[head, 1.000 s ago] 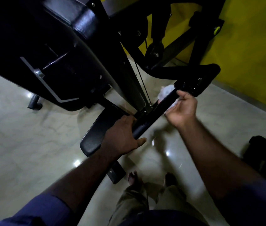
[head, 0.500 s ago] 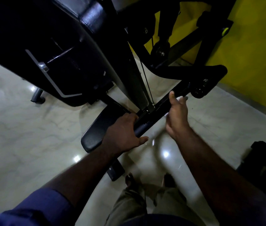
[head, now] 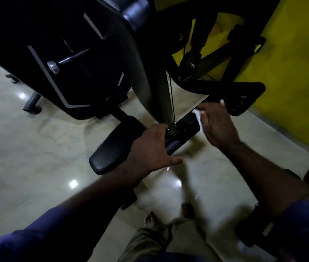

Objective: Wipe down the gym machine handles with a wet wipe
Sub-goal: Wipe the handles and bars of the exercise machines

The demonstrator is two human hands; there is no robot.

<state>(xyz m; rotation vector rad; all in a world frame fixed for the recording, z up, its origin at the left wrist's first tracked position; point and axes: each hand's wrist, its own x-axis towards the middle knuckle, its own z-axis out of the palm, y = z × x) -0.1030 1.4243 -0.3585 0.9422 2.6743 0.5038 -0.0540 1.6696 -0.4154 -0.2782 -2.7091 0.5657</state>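
Fingers of our right hand (head: 218, 125) curl over the bar (head: 185, 127), pinning the wipe (head: 199, 118) against it. Our left hand (head: 149, 148) grips the bar near the cable (head: 171, 99); we judge this steadies it for rubbing.

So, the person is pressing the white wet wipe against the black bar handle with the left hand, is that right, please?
Not quite: it is the right hand that holds the wet wipe against the bar handle, as the head view shows. The left hand grips the bar handle's near end, with no wipe showing there.
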